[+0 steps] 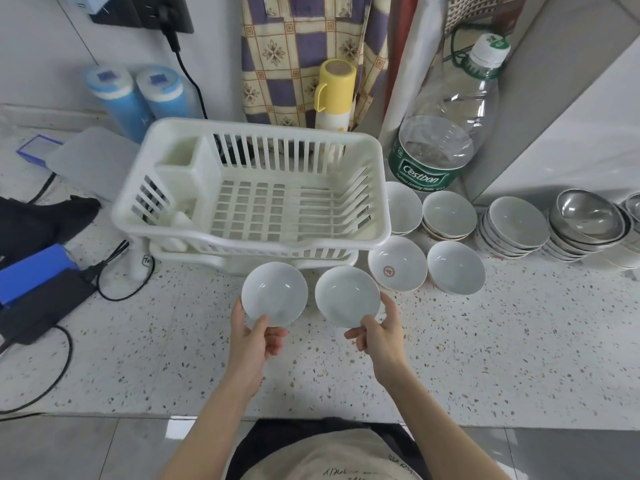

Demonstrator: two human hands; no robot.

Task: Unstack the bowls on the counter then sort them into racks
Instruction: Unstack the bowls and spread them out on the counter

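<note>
My left hand (254,339) grips a small white bowl (274,292) by its near rim, thumb inside. My right hand (379,332) grips a second white bowl (346,294) the same way. Both bowls hang above the speckled counter (450,341), just in front of the empty white dish rack (249,199). To the right of the rack sit a bowl with a red mark (396,265), a plain white bowl (455,266), short stacks of white bowls (448,214) (401,207), a taller stack (514,225) and steel bowls (588,214).
A large water bottle (446,129) stands behind the bowls. A yellow flask (334,95) and two blue canisters (135,91) stand at the back wall. Cables, a black adapter (41,306) and a blue box (33,268) lie at the left.
</note>
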